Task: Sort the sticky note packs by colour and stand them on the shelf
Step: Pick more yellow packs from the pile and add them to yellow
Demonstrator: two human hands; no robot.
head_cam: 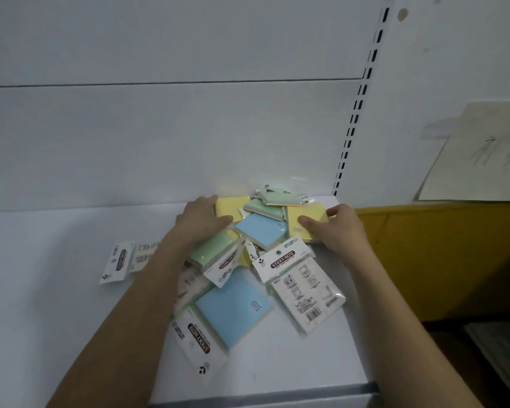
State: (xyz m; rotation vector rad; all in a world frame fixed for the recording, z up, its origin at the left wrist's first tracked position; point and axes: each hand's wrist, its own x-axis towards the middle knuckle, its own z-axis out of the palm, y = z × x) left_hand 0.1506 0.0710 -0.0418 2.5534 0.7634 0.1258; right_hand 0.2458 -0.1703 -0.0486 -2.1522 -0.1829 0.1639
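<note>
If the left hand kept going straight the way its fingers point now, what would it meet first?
The left hand lies on a yellow pack at the back of the pile. Pushed further, it would probably slide over that pack into the green pack behind it, though depth is hard to judge.

You have one head-worn view — looking forward and down, close over the white shelf [71, 260], facing its back panel [159, 128]; no second view shares it.

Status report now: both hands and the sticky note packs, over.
Left hand flat on yellow pack. Right hand grips other yellow pack. Mixed pile of wrapped sticky note packs unsorted, none standing. Nothing blocking white shelf.
</note>
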